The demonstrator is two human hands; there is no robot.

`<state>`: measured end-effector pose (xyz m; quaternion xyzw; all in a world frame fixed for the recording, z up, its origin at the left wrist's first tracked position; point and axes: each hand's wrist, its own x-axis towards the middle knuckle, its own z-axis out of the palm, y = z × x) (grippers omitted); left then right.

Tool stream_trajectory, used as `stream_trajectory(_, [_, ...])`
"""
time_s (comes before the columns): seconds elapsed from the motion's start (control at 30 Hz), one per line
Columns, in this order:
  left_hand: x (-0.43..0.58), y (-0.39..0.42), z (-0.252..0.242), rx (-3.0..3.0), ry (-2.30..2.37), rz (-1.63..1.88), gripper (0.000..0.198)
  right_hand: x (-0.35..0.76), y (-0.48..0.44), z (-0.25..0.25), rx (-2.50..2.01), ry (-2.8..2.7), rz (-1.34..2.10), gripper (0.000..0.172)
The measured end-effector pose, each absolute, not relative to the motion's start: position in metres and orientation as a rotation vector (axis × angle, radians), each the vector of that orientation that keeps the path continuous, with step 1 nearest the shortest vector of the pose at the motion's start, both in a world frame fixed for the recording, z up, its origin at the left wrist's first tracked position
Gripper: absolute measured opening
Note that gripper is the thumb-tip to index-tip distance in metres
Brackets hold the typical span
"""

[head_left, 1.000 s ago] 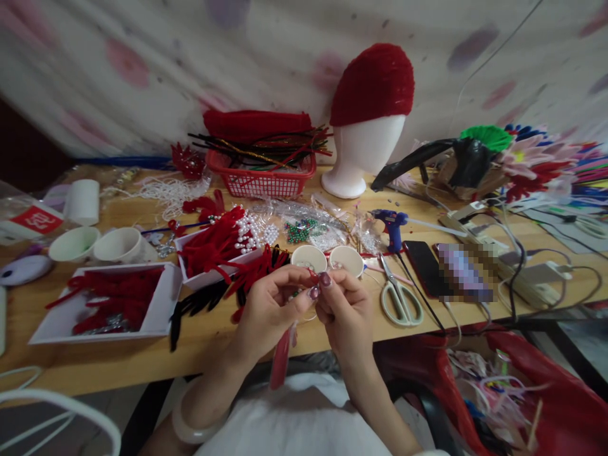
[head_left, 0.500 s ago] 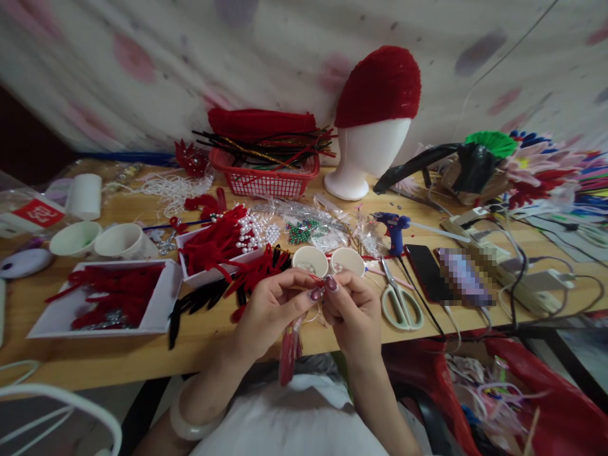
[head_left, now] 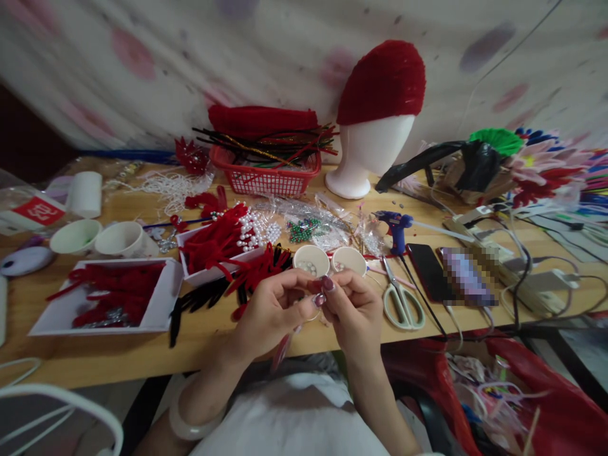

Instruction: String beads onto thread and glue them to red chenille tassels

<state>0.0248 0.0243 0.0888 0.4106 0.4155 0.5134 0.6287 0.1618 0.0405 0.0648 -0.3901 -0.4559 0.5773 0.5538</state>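
My left hand and my right hand meet above the table's front edge, thumbs and forefingers pinched together. Something small and red, with thin wire, shows between the fingertips; its shape is mostly hidden. A dark red strip hangs below my left hand, blurred. Just behind the fingers stand two white cups with small beads inside. Scissors with pale handles lie right of my right hand. Red and black fuzzy pieces are left of my left hand.
White boxes of red fuzzy pieces stand left. A red basket and a foam head with a red cap are behind. A blue glue gun, phones and a power strip lie right.
The hanging dark red strip has swung left and now looks narrower. My fingertips have shifted slightly around the small piece, still pinched. The camera view has moved a little.
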Motion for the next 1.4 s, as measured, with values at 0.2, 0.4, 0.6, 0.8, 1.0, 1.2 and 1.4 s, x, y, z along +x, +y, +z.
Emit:
stream_trajectory(0.2, [0.023, 0.024, 0.085, 0.960, 0.931, 1.285, 0.004, 0.160, 0.042, 0.065, -0.890, -1.050, 1.410, 0.030])
stream_trajectory(0.4, [0.021, 0.021, 0.080, 0.864, 0.981, 1.253, 0.014, 0.161, 0.041, 0.060, -0.870, -1.013, 1.437, 0.028])
stream_trajectory(0.6, [0.020, 0.021, 0.083, 0.860, 0.966, 1.240, 0.011, 0.162, 0.041, 0.057, -0.858, -1.012, 1.470, 0.026])
stream_trajectory(0.8, [0.018, 0.025, 0.081, 0.906, 0.831, 1.231, 0.009, 0.161, 0.045, 0.064, -0.763, -0.991, 1.655, 0.032])
stream_trajectory(1.0, [0.018, 0.028, 0.079, 0.838, 0.666, 1.123, 0.006, 0.161, 0.046, 0.067, -0.647, -0.968, 1.761, 0.034])
stream_trajectory(1.2, [0.015, 0.029, 0.076, 0.897, 0.585, 1.113, 0.006, 0.160, 0.045, 0.064, -0.577, -0.978, 1.755, 0.027])
stream_trajectory(1.4, [0.015, 0.028, 0.075, 0.908, 0.619, 1.143, 0.001, 0.158, 0.044, 0.065, -0.549, -1.012, 1.709, 0.024])
